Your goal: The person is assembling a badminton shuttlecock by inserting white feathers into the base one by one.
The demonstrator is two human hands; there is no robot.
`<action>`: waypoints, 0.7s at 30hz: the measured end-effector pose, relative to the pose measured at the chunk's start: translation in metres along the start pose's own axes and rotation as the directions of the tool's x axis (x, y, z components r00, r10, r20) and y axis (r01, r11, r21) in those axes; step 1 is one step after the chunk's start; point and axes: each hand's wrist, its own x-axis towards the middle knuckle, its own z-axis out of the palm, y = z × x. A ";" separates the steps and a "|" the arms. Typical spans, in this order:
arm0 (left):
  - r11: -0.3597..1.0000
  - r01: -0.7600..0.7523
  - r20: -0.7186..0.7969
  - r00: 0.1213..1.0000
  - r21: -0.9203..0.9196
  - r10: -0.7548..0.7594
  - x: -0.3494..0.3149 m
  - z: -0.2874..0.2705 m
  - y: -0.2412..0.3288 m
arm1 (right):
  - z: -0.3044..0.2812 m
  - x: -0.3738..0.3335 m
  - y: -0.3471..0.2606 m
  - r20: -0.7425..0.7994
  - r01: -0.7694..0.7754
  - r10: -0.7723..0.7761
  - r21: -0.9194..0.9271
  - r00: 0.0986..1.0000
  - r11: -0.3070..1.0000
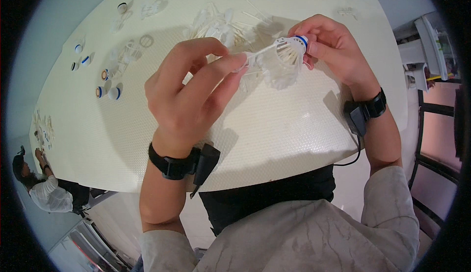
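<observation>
A white shuttlecock (287, 63) with a blue band hangs above the table, tilted, between my two hands. My right hand (336, 51) is closed round its cork end, thumb and fingers by the blue band. My left hand (184, 90) pinches a thin white feather (259, 54) at the skirt side of the shuttlecock. The fingertips hide where this feather ends, and I cannot tell whether it is still joined to the skirt. Behind my hands lies a loose pile of white feathers and quills (216, 26), partly covered by my left hand.
On the left of the white table (245, 149) lie several shuttlecock corks (114, 93) with blue or dark bands and translucent skirt pieces (128, 56). A person (49, 191) is at the table's far left edge. Shelves with white bins (429, 46) stand at the right.
</observation>
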 end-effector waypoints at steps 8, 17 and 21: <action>0.986 0.160 0.024 0.987 -0.035 -0.159 -0.001 -0.001 0.006 | 0.001 0.000 0.000 -0.003 -0.005 0.005 -0.006 1.000 1.000; 0.694 0.647 0.180 0.759 -0.315 -0.626 -0.003 0.001 0.019 | 0.003 -0.001 0.000 -0.043 -0.007 0.006 -0.030 0.999 1.000; 0.578 0.731 0.173 0.662 -0.363 -0.729 -0.004 0.004 0.020 | 0.003 -0.002 0.000 -0.039 0.000 -0.002 -0.044 0.999 0.999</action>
